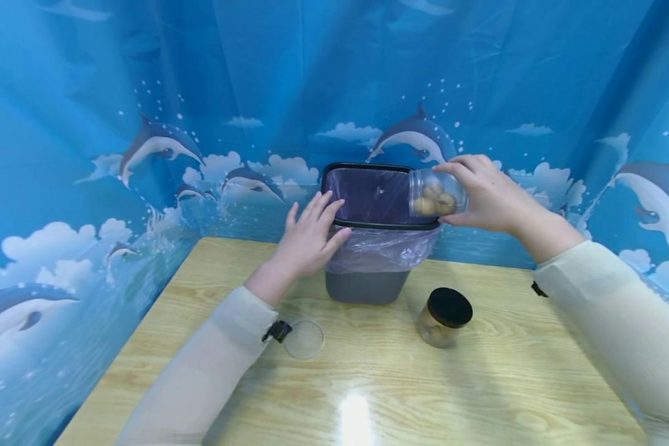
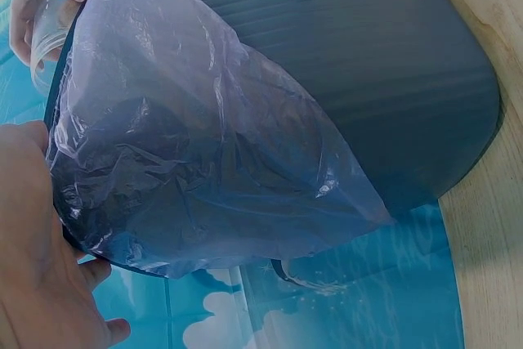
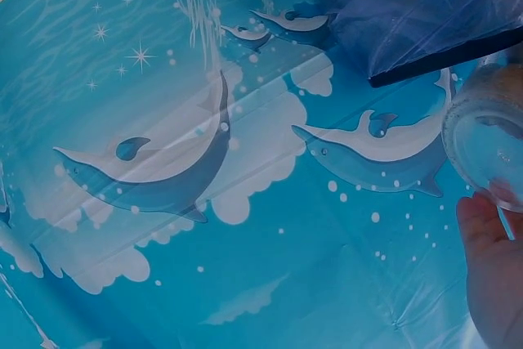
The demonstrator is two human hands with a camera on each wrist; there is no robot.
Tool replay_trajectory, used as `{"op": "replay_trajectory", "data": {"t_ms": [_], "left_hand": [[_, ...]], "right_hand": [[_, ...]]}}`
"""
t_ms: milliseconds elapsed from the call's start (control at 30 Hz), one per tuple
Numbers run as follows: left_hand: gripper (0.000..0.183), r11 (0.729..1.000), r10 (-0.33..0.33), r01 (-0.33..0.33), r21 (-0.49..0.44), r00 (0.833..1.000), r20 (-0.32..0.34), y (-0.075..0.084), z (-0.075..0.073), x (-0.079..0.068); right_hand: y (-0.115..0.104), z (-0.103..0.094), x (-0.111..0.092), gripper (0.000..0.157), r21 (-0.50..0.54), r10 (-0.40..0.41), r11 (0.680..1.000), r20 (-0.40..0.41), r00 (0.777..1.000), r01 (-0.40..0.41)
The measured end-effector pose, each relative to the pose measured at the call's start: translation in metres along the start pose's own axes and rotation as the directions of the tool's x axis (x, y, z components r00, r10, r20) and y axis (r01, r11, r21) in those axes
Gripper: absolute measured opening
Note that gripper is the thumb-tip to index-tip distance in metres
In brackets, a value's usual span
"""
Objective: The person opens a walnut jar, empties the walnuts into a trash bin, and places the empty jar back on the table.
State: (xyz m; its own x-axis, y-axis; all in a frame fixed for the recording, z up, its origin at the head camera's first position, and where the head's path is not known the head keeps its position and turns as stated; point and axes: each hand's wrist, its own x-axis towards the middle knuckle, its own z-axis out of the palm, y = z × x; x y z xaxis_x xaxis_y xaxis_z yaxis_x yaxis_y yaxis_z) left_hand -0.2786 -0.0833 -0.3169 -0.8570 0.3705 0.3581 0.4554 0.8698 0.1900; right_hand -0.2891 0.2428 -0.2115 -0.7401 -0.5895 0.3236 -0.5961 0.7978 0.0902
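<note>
My right hand (image 1: 487, 192) grips a clear jar (image 1: 458, 189) near its base, tipped on its side over the right rim of a grey trash bin (image 1: 365, 288). Several round tan-brown pieces (image 1: 437, 201) lie inside the jar; their kind is hard to tell. A translucent purple bag (image 1: 390, 248) lines the bin and folds down over its black rim. With fingers spread, my left hand (image 1: 306, 238) rests at the bin's left rim. The left wrist view shows that hand (image 2: 41, 243) beside the bag (image 2: 180, 145). In the right wrist view the jar's bottom (image 3: 498, 149) faces the camera.
A second jar (image 1: 443, 317) with a black lid stands on the wooden table (image 1: 401, 396), right of the bin. A clear round disc (image 1: 304, 339) lies by the left sleeve. Behind the table hangs a blue dolphin-print curtain (image 1: 267, 74).
</note>
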Motion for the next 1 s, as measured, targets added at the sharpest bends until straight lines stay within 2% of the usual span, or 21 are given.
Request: {"op": "replay_trajectory", "data": {"t_ms": [700,1000], "left_hand": [[0.067,1.0,0.002,-0.002,-0.016,1.0,0.0,0.0002,-0.0002,-0.001],[0.067,1.0,0.002,-0.002,-0.02,1.0,0.0,0.001,-0.0005,-0.0005]], "right_hand": [[0.002,-0.0016,0.0009,0.087,-0.056,-0.054,0.997,-0.003,0.999,0.054],[0.003,-0.0028,0.0016,0.089,-0.116,-0.121,0.986,-0.01,0.993,0.119]]}}
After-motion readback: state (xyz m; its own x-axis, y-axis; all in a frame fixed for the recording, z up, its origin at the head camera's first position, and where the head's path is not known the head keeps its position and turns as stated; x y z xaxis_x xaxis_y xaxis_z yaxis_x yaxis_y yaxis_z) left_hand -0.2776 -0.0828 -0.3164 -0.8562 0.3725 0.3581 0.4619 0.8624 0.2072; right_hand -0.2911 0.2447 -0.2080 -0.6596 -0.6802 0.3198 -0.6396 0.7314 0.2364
